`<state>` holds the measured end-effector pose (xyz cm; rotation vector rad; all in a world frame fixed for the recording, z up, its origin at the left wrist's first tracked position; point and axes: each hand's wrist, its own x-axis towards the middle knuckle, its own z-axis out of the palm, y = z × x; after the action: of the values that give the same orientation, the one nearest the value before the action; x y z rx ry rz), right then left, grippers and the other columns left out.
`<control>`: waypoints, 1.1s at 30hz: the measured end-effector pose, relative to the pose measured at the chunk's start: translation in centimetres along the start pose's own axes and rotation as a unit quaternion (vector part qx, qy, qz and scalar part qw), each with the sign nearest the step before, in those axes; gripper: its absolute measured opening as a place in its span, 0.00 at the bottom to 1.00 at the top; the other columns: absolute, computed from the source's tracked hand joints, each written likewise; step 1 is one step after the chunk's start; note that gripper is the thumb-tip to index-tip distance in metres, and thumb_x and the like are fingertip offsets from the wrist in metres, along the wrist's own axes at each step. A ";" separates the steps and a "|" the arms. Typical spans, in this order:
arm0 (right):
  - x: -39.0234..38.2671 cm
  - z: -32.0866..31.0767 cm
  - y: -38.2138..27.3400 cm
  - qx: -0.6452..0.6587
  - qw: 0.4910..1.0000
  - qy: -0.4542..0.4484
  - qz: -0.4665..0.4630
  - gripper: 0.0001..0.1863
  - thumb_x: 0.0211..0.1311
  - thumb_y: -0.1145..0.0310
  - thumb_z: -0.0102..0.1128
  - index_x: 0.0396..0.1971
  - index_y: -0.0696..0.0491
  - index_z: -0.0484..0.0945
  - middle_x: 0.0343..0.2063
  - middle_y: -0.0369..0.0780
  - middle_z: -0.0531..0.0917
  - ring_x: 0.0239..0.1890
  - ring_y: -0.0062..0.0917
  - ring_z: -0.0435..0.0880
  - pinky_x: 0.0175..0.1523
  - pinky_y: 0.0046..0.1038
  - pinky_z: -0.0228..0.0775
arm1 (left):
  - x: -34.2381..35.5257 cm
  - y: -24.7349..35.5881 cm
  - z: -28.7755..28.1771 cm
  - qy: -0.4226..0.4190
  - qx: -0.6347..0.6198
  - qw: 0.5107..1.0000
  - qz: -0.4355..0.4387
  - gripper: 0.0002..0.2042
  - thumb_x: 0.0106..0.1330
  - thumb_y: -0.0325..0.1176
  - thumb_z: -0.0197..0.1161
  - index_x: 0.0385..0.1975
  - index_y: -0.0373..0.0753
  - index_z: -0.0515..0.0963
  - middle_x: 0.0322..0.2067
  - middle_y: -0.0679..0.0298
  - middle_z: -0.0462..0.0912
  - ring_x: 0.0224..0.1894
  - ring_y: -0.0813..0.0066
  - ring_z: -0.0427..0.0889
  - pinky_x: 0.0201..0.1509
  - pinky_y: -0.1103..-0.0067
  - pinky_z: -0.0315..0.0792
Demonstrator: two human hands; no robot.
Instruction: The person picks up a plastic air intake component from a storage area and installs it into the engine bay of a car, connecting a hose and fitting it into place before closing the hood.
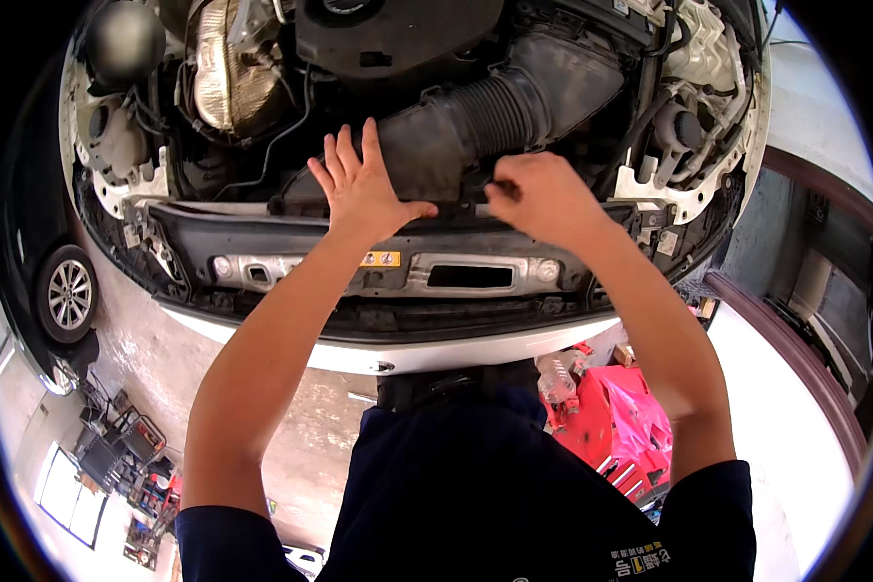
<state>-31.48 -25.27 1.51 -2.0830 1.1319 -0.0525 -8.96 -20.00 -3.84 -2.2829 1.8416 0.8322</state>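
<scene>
Left hand [361,189] is laid flat and open on the black intake duct [475,121]; right hand [543,194] is pinched shut on a clip at the duct's front edge, hidden. Best kept steadied while it's worked.

The right hand [543,199] hides whatever its curled fingers pinch.

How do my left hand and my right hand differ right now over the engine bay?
The left hand lies flat with fingers spread on the black intake duct; the right hand is curled, fingertips pinched at the duct's front edge. The left shows its back, fingers pointing away; the right is closed like a fist. Both are bare.
</scene>
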 end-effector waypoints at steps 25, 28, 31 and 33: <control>0.9 5.0 0.0 -0.144 0.981 -0.123 0.037 0.12 0.54 0.62 0.63 0.26 0.57 0.82 0.29 0.47 0.83 0.38 0.41 0.83 0.47 0.39 0.76 | 0.5 1.0 0.2 0.002 -0.031 0.999 0.015 0.71 0.28 0.59 0.83 0.73 0.47 0.40 0.70 0.50 0.45 0.74 0.44 0.37 0.73 0.44 0.28; 1.5 4.7 0.0 -0.153 0.976 -0.150 0.040 0.11 0.54 0.65 0.64 0.30 0.58 0.83 0.34 0.48 0.84 0.41 0.41 0.85 0.46 0.38 0.79 | 0.5 1.2 0.3 -0.001 -0.033 0.999 0.017 0.70 0.28 0.59 0.83 0.73 0.48 0.40 0.70 0.51 0.45 0.74 0.44 0.37 0.73 0.45 0.28; 2.4 3.5 -2.5 -0.158 0.966 -0.183 0.087 0.09 0.52 0.68 0.64 0.31 0.57 0.84 0.37 0.48 0.85 0.43 0.41 0.85 0.48 0.38 0.78 | 0.5 1.2 0.4 0.017 -0.028 0.999 0.020 0.70 0.28 0.59 0.83 0.73 0.46 0.42 0.71 0.49 0.45 0.74 0.43 0.37 0.73 0.44 0.29; 2.7 3.9 -2.8 -0.166 0.966 -0.178 0.084 0.12 0.51 0.66 0.63 0.31 0.58 0.84 0.37 0.51 0.85 0.43 0.43 0.85 0.48 0.41 0.78 | 0.4 1.0 0.4 0.020 -0.026 0.999 0.019 0.69 0.28 0.57 0.83 0.72 0.45 0.44 0.71 0.48 0.45 0.74 0.43 0.37 0.72 0.44 0.29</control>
<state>-26.47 -24.03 -0.32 -2.1563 1.1417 0.6081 -9.99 -20.49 -4.08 -2.3190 1.9070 0.8561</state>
